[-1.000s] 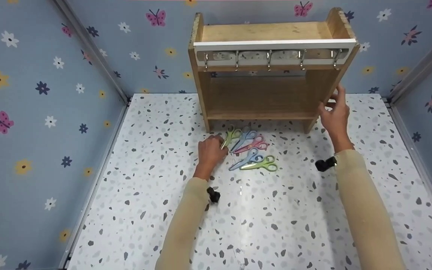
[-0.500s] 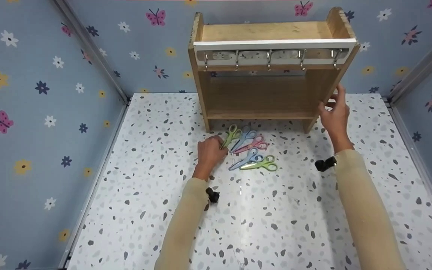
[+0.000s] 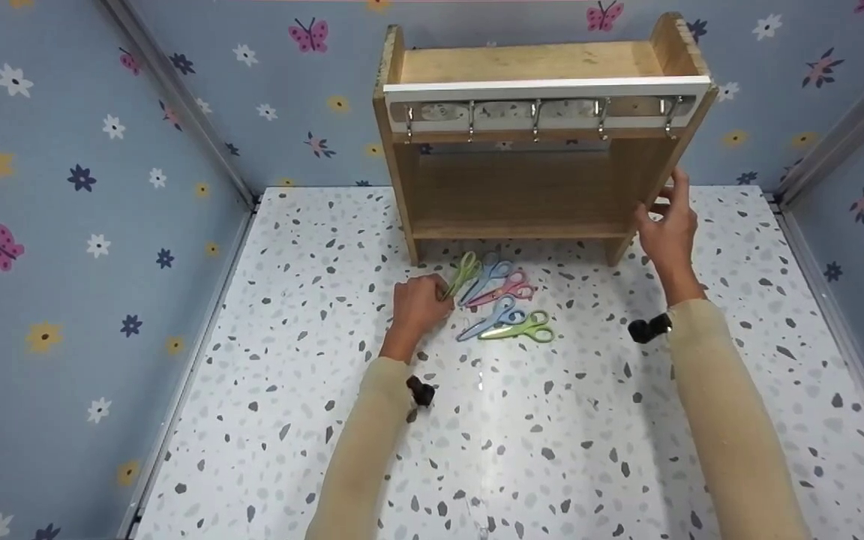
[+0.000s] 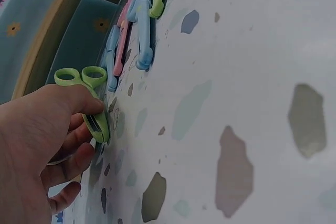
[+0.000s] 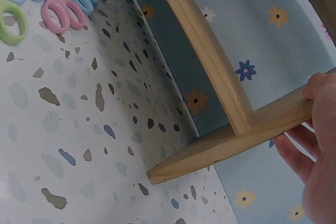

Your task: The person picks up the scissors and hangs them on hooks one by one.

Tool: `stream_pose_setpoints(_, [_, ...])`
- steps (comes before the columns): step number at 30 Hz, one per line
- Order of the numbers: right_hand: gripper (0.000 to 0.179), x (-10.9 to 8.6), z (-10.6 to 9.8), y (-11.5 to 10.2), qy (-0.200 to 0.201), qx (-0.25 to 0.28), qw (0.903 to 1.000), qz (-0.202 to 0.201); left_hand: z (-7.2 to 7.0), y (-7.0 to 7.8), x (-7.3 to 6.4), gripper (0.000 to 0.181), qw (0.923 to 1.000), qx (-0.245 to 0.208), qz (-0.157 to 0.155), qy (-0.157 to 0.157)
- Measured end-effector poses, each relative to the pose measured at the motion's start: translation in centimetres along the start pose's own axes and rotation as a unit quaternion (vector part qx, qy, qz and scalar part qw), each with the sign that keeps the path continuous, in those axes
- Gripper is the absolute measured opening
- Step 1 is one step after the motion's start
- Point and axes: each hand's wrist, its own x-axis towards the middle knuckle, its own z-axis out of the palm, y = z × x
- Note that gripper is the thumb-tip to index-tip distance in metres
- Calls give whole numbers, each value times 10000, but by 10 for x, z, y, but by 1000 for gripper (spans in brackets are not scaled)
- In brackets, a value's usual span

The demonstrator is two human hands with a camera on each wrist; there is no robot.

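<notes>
My left hand pinches a pair of green scissors by the blade end, between thumb and fingers. The scissors' handle loops point away from the hand, toward the wooden rack. Beside them on the table lie blue scissors, pink scissors, a second blue pair and another green pair. On the other side, my right hand grips the edge of the rack's right side panel, thumb on one face and fingers on the other.
A white rail with several metal hooks runs across the rack's upper front. The rack stands upright against the flowered back wall, on a speckled white table. Side walls enclose the table left and right.
The green scissors in my left hand have turned slightly, their handle loops swinging a little to the right. My right hand stays at the rack's side panel; the other scissors have not moved.
</notes>
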Motion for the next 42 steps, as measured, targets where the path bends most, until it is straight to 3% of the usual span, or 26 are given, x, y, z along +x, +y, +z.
stream_pose_setpoints(5, [73,-1,1,0,42,17,10000,-79,7,-10,3,16,9998,-122,122,64])
stream_pose_setpoints(11, [75,-1,1,-1,17,-30,10000,16,0,-5,-1,15,9998,-125,181,20])
stream_pose_setpoints(20, [75,1,1,0,-14,-74,9999,145,-21,20,-13,18,9994,-141,-163,-258])
stream_pose_setpoints(28, [76,1,1,-1,1,-80,9999,107,-24,22,-15,19,9994,-150,-198,-254])
stream_pose_setpoints(30, [74,1,1,-1,18,-65,10000,64,-19,15,-12,19,9997,-162,-94,-153])
stream_pose_setpoints(35, [72,1,2,-1,60,-51,10000,-11,-20,13,-13,18,9997,-247,-12,17])
stream_pose_setpoints(42, [73,1,1,-1,26,-121,9998,143,-33,23,-18,19,9996,-283,-97,-11])
